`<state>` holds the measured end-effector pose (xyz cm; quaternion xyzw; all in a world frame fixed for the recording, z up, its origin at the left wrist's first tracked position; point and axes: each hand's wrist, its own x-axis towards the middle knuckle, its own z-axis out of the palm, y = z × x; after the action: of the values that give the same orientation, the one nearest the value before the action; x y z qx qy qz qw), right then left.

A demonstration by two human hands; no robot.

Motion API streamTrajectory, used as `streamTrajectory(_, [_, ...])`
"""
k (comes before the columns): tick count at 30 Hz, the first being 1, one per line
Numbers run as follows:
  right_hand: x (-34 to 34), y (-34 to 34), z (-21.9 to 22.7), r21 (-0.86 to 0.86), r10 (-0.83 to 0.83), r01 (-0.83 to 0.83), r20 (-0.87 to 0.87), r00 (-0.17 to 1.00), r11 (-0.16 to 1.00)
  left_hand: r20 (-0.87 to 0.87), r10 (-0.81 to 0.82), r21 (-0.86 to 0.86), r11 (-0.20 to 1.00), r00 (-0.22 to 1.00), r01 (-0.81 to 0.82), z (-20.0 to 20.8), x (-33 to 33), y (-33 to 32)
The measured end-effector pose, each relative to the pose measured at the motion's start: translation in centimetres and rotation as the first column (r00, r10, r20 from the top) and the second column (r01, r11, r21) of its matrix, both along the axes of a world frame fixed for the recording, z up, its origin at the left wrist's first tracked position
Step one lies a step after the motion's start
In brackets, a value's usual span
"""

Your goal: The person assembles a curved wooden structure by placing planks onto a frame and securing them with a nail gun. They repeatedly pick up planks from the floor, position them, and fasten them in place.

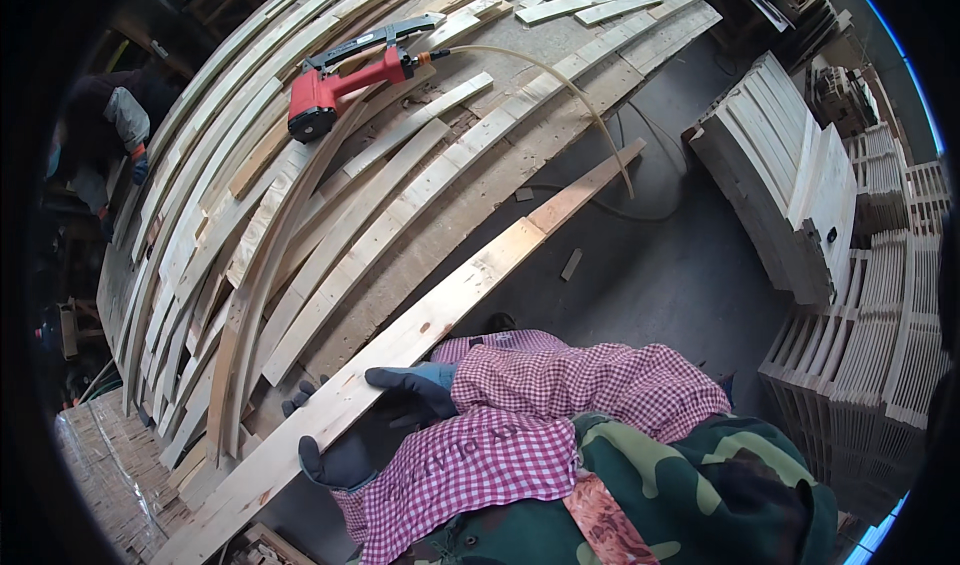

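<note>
A long pale wooden plank (425, 315) runs diagonally across the view in front of me, from lower left to upper right. My left hand (340, 462), in a dark glove, is closed on its near edge with the thumb on top. Farther up the same edge, my gloved right hand (415, 390) grips the plank, its thumb over the upper face. Dark glove fingertips show past the far edge; the rest of those fingers is hidden beneath the wood. Beyond the plank, a red and black nail gun (340, 95) lies on stacked strips.
Many wooden strips (350, 240) cover the worktable (600, 115). An air hose (560, 73) trails from the nail gun over the table edge. Thick boards (770, 165) and slatted wooden stacks (840, 335) stand at right. Another person (125, 125) is at the far left.
</note>
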<state>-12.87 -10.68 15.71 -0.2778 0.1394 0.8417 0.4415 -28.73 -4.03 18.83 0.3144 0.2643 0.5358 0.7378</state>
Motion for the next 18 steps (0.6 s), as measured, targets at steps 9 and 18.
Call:
streamTrajectory(9, [8.3, -9.5, -2.1, 0.063, 0.239, -0.289, 0.411, 0.879, 0.955, -0.059, -0.121, 0.223, 0.966, 0.991, 0.132, 2.0, -1.4, -5.3])
streamTrajectory(18, [18.0, -20.2, -12.4, -0.338, -0.101, 0.386, 0.626, 0.773, 0.858, -0.107, -0.045, 0.19, 0.98, 0.993, 0.065, 4.0, -4.8, -9.5])
